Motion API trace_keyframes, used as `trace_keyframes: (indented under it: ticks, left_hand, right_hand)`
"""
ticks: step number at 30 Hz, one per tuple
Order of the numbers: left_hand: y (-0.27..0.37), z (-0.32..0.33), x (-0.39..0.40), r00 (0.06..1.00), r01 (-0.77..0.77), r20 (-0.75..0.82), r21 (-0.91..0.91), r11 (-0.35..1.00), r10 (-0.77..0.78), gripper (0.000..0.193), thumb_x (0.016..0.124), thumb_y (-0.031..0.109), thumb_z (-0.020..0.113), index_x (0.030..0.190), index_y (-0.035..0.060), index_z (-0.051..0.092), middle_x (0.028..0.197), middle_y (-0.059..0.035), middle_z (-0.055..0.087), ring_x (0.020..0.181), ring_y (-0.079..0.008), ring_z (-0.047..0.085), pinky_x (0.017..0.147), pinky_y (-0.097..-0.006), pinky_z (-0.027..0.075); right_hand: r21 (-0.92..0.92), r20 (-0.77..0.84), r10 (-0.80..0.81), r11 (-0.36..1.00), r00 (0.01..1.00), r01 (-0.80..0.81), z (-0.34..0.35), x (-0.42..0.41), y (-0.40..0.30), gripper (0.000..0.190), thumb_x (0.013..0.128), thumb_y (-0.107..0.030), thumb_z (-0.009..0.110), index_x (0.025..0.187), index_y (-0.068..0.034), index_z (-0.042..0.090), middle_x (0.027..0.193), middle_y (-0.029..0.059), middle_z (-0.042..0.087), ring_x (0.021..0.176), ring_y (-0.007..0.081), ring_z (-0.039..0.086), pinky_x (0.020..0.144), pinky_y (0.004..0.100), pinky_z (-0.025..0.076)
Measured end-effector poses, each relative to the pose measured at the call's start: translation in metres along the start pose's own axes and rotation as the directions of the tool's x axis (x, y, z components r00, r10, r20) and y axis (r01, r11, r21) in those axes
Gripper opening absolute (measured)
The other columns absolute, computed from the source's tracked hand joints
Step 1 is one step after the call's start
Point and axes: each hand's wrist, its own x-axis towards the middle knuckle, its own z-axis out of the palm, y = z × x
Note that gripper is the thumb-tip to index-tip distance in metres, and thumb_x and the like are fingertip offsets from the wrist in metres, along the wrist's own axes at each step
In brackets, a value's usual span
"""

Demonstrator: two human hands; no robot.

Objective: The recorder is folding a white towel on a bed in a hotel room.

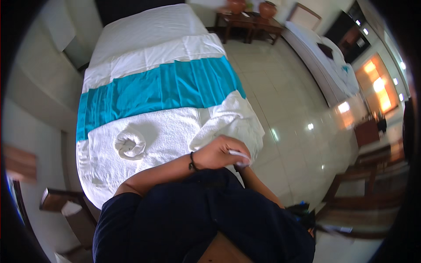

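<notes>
My left hand (pixel 222 153), with a dark bracelet at its wrist, is curled around a small white item (pixel 241 157), perhaps cloth, close in front of my body. My right forearm (pixel 261 190) comes in from the right; its hand is hidden behind the left one. Before me lies a bed with a white sheet (pixel 148 29) and a teal bed runner (pixel 158 87) across it. Nearer, a white towel (pixel 174 131) is spread flat, with a rolled white towel (pixel 130 144) standing on it at left. Bunched white towelling (pixel 227 118) lies at the bed's right side.
Past the tiled floor (pixel 273 85), a second bed (pixel 315 62) holds dark and white items. Wooden tables (pixel 253 24) bear clay pots (pixel 267 10) at the back. Wooden furniture (pixel 358 200) stands at lower right, and a wooden chair or small table (pixel 61 199) at lower left.
</notes>
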Motion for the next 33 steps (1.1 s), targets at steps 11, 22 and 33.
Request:
trace_keyframes:
  ticks: [11,22,33]
  left_hand:
    - [-0.001,-0.06,-0.097,0.368,-0.136,-0.929,-0.021,0.99,0.03,0.007,0.082,0.013,0.06,0.082,0.0063,0.059,0.074,-0.0006,0.057,0.064,-0.0091,0.053,0.058,-0.0233,0.043]
    - [-0.062,-0.097,-0.11,0.196,0.091,-0.896,-0.389,0.917,-0.399,0.013,0.085,0.017,0.055,0.094,0.008,0.052,0.089,-0.0072,0.058,0.072,-0.0213,0.061,0.063,-0.0364,0.055]
    - [-0.124,-0.071,-0.128,0.402,0.27,-0.7,-0.525,0.807,-0.59,0.022,0.084,0.015,0.059,0.095,-0.0028,0.052,0.094,-0.0085,0.053,0.085,-0.0207,0.057,0.076,-0.0324,0.053]
  right_hand:
    - [0.657,0.072,-0.205,0.746,0.976,0.108,-0.081,0.156,-0.168,0.014,0.081,-0.016,0.052,0.089,-0.005,0.055,0.085,0.0044,0.058,0.083,0.0169,0.058,0.074,0.0315,0.046]
    - [-0.799,0.46,0.497,0.593,0.736,0.098,-0.073,0.288,-0.09,0.03,0.076,-0.01,0.046,0.104,-0.013,0.056,0.076,0.0095,0.059,0.061,0.0227,0.059,0.052,0.0338,0.049]
    - [-0.689,0.355,0.278,0.723,0.893,0.048,-0.02,0.16,0.158,0.039,0.071,-0.021,0.055,0.107,-0.007,0.05,0.091,0.0178,0.063,0.079,0.0333,0.063,0.067,0.0426,0.048]
